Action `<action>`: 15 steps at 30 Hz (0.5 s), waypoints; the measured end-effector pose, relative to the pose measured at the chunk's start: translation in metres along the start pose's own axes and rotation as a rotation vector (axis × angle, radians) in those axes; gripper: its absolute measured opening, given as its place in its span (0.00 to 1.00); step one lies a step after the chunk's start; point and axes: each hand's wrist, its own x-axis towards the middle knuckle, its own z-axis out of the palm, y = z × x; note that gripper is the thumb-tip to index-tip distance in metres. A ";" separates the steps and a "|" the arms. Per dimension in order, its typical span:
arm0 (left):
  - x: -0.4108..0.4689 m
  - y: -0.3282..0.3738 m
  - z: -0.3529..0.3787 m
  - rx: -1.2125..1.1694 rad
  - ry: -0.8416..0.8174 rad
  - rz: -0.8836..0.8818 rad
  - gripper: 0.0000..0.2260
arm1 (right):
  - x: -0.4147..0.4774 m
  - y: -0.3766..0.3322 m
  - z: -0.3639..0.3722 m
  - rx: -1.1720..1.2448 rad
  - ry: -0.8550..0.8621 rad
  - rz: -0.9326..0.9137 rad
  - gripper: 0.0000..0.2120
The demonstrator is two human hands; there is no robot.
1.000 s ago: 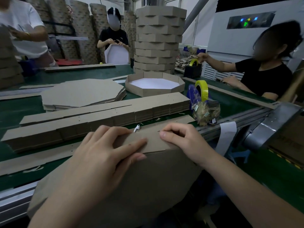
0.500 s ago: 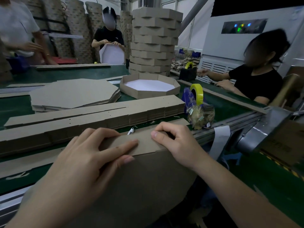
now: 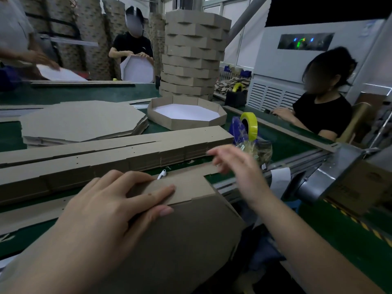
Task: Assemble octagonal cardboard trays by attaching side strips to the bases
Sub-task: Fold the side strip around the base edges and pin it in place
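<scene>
Nearest the camera, the left hand (image 3: 110, 209) lies flat on a brown cardboard side strip (image 3: 186, 187), its straight, slightly spread fingers pressing the strip down along the top edge of a large brown octagonal cardboard base (image 3: 180, 240) that leans against the edge of the green belt table (image 3: 282, 143). The right hand (image 3: 237, 166) hovers blurred above the strip's far end, fingers loosely apart and holding nothing. A small white earbud (image 3: 161, 174) lies just beyond the strip. Behind it sit a long stack of brown strips (image 3: 127, 153), a pile of flat octagonal bases (image 3: 80, 119), a white-lined finished tray (image 3: 191, 125) and a yellow tape roll (image 3: 251, 126).
</scene>
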 end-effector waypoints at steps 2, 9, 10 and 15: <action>-0.001 -0.001 0.000 -0.015 0.000 -0.020 0.18 | 0.024 0.015 -0.027 -0.095 0.251 0.063 0.09; 0.001 0.002 -0.003 -0.019 -0.019 -0.050 0.19 | 0.086 0.069 -0.113 -0.387 0.517 0.506 0.14; 0.000 0.003 -0.003 -0.022 -0.021 -0.053 0.20 | 0.087 0.070 -0.113 -0.297 0.504 0.561 0.16; -0.002 0.001 -0.002 -0.034 -0.009 -0.055 0.19 | 0.089 0.068 -0.112 -0.065 0.496 0.580 0.08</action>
